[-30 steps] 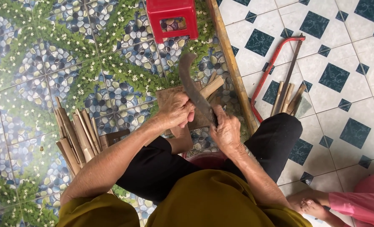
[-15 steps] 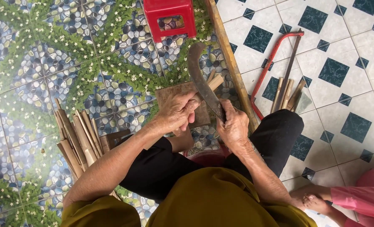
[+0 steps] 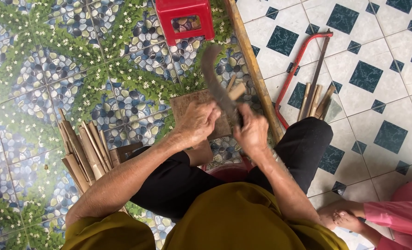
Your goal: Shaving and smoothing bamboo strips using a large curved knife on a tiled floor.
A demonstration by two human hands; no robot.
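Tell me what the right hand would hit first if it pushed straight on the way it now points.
Gripping the curved blade, the right hand points up-frame; it would probably first meet the wooden block and the stick on it. Depth is unclear.

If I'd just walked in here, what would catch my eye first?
Probably the dark curved blade at the centre, gripped by the right hand, with the left hand beside it over a wooden block. Next, the bright red plastic stool at the top, and the bundle of split bamboo strips lying on the patterned floor at the left.
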